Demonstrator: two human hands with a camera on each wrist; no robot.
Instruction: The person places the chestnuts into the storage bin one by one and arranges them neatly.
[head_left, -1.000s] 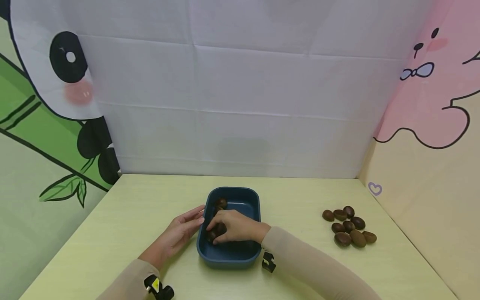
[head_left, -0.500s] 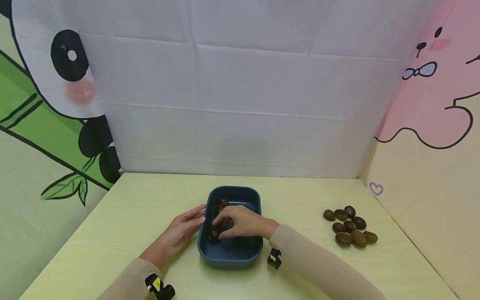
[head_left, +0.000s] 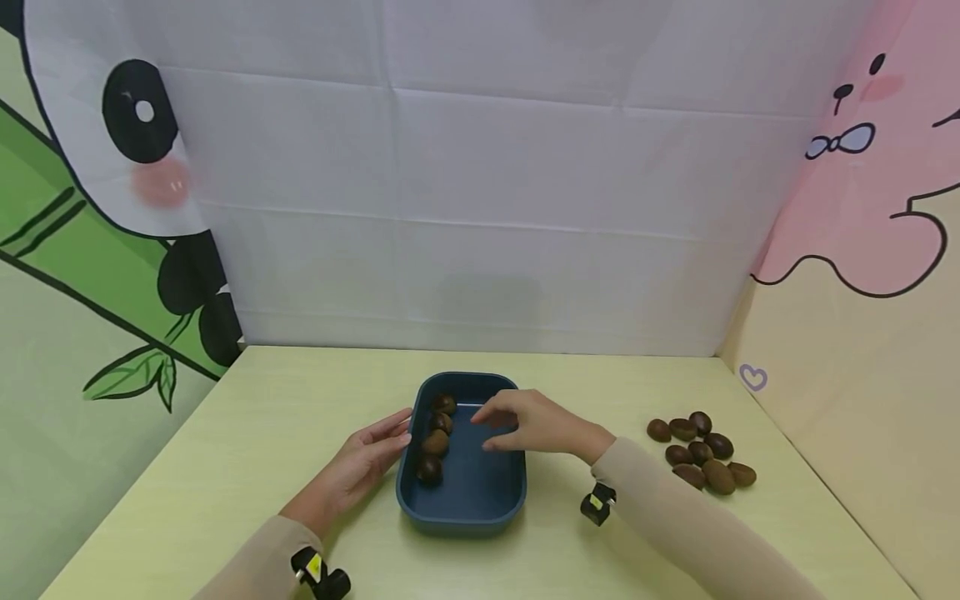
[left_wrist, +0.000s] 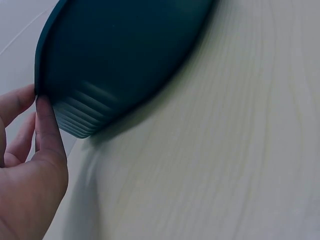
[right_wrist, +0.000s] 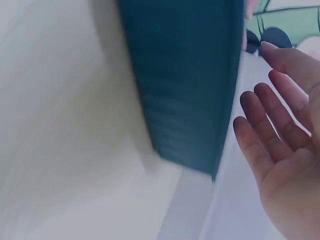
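Note:
A dark blue rectangular box [head_left: 480, 500] stands on the table with a row of several brown chestnuts [head_left: 435, 443] along its left side. My left hand [head_left: 358, 471] rests its extended fingers against the box's left wall. The left wrist view shows those fingertips [left_wrist: 44, 107] right at the box's rim. Over the right part of the box is my right hand [head_left: 536, 423], its fingers relaxed and nothing between them. In the right wrist view, this hand's separated fingers [right_wrist: 267, 117] appear beside the box's outer wall [right_wrist: 187, 100].
Several more chestnuts [head_left: 701, 454] lie in a loose group at the table's right. A white sheet [head_left: 480, 208] hangs behind the table [head_left: 315, 392], and printed walls flank it. Black wrist cameras [head_left: 597, 504] are strapped to both sleeves.
My right hand has let go of a chestnut, then risen and moved right, away from the row. The chestnuts in the box now show fully. My left hand stays at the wall.

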